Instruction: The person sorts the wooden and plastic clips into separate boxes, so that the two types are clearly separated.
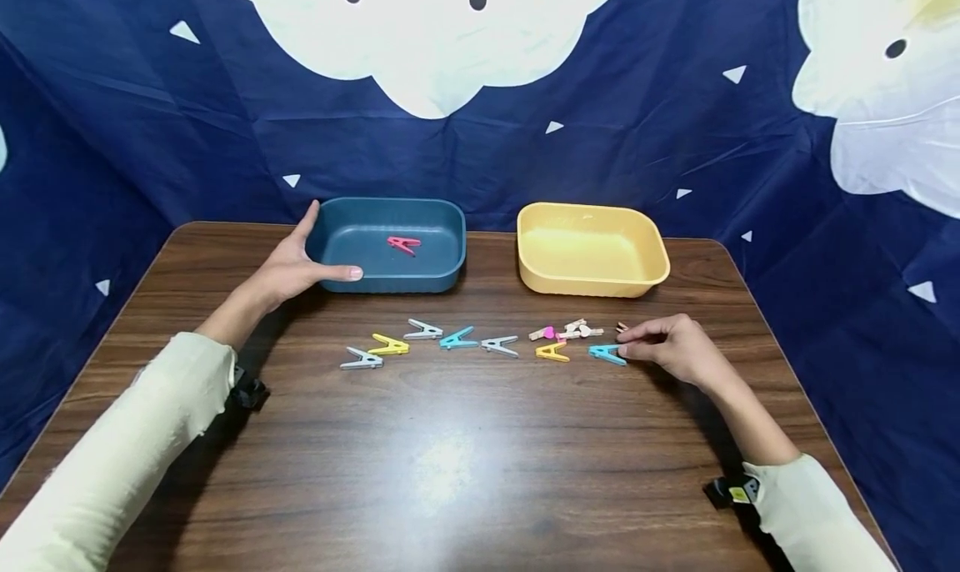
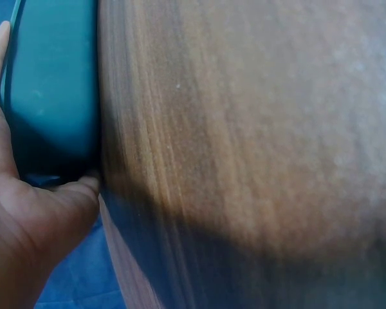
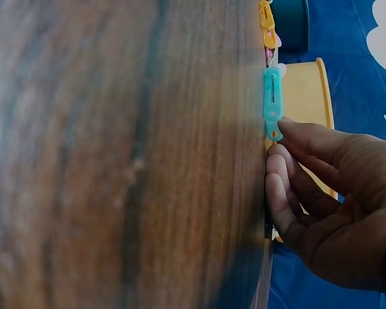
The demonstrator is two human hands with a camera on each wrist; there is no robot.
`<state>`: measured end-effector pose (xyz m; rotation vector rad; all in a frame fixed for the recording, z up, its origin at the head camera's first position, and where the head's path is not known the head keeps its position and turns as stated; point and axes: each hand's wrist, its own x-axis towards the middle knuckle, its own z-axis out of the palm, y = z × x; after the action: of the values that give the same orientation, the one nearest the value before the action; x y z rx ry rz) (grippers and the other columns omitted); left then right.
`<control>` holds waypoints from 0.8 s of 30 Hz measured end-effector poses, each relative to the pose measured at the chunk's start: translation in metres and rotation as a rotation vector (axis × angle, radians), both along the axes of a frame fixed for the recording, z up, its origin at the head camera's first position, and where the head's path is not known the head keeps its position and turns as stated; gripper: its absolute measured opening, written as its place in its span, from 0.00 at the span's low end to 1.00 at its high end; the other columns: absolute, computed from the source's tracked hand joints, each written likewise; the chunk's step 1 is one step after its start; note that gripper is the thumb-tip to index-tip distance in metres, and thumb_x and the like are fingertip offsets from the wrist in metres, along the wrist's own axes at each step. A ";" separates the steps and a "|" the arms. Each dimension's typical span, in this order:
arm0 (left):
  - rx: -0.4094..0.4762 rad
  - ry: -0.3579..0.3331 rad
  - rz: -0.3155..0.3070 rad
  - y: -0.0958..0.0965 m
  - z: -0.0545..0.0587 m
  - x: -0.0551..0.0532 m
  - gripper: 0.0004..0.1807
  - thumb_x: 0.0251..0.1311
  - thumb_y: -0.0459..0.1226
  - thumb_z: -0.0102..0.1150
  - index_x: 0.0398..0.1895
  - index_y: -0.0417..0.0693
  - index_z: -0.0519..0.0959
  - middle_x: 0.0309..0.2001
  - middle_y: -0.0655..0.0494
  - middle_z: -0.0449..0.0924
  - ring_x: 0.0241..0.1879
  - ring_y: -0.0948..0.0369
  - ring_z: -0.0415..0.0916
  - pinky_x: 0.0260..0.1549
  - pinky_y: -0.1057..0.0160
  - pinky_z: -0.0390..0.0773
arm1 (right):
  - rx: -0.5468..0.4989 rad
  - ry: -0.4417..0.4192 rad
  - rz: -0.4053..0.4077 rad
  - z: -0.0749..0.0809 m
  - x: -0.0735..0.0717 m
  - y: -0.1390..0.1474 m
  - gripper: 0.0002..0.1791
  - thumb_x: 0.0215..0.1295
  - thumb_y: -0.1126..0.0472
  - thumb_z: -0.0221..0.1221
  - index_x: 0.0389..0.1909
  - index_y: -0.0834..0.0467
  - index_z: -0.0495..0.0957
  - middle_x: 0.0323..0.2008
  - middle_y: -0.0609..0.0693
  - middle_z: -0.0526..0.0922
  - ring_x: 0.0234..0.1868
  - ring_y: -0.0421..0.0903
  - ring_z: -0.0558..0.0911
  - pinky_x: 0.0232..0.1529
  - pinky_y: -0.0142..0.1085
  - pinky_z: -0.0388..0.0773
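Observation:
My left hand (image 1: pixel 288 268) spans the left end of a dark blue basin (image 1: pixel 386 284), its thumb straight along the front rim and its index finger at the back corner. A red clothespin (image 1: pixel 403 243) lies inside the basin. Over on the right, my right hand (image 1: pixel 678 351) pinches one end of a light blue clothespin (image 1: pixel 604 353) at the tabletop; its fingertips also show at that end in the right wrist view. Beside it lie an orange-yellow clothespin (image 1: pixel 552 352) and several small wooden pegs (image 1: pixel 573 330), some with pink or white hearts.
A yellow basin (image 1: pixel 592 287) stands behind the pegs. Left of them lie a grey clothespin (image 1: pixel 500 346), a blue clothespin (image 1: pixel 458 338), a yellow clothespin (image 1: pixel 390 344) and other grey ones. A blue patterned cloth (image 1: pixel 487 163) hangs behind the wooden table (image 1: pixel 337 472).

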<state>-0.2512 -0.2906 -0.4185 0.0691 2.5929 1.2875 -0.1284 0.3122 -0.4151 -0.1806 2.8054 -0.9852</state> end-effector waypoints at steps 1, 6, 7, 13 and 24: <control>-0.002 -0.001 0.001 -0.001 0.001 0.000 0.83 0.58 0.57 0.87 0.90 0.82 0.19 0.94 0.56 0.21 0.94 0.45 0.24 0.90 0.28 0.43 | -0.004 0.001 0.004 -0.001 0.000 -0.001 0.09 0.69 0.55 0.80 0.46 0.54 0.98 0.53 0.56 0.96 0.53 0.41 0.87 0.48 0.26 0.77; -0.004 0.001 -0.002 -0.003 0.005 0.000 0.83 0.59 0.56 0.87 0.90 0.82 0.19 0.94 0.57 0.20 0.94 0.45 0.23 0.90 0.28 0.42 | -0.021 0.001 0.009 -0.001 0.000 -0.005 0.10 0.69 0.54 0.80 0.46 0.55 0.97 0.51 0.56 0.96 0.51 0.41 0.86 0.46 0.27 0.76; -0.004 0.002 -0.004 -0.003 0.005 -0.001 0.83 0.59 0.56 0.87 0.90 0.83 0.19 0.94 0.57 0.20 0.94 0.45 0.23 0.90 0.28 0.42 | -0.018 0.000 0.006 -0.001 0.000 -0.004 0.11 0.69 0.54 0.80 0.46 0.55 0.97 0.51 0.56 0.96 0.51 0.41 0.86 0.46 0.27 0.76; -0.014 0.003 -0.006 -0.001 0.006 -0.003 0.83 0.58 0.57 0.87 0.90 0.82 0.19 0.94 0.55 0.20 0.94 0.44 0.24 0.89 0.27 0.43 | -0.014 -0.006 -0.003 -0.001 0.001 -0.003 0.10 0.70 0.54 0.79 0.46 0.55 0.97 0.51 0.56 0.96 0.51 0.42 0.85 0.47 0.27 0.76; -0.011 -0.009 0.001 0.000 0.002 0.001 0.83 0.58 0.58 0.87 0.90 0.81 0.19 0.94 0.54 0.21 0.94 0.42 0.26 0.89 0.27 0.43 | 0.012 0.027 0.021 0.001 0.000 -0.003 0.04 0.72 0.56 0.78 0.40 0.52 0.96 0.47 0.53 0.97 0.50 0.42 0.87 0.49 0.29 0.77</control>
<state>-0.2507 -0.2902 -0.4167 0.0602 2.5919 1.2711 -0.1280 0.3088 -0.4138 -0.2230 2.8272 -0.9679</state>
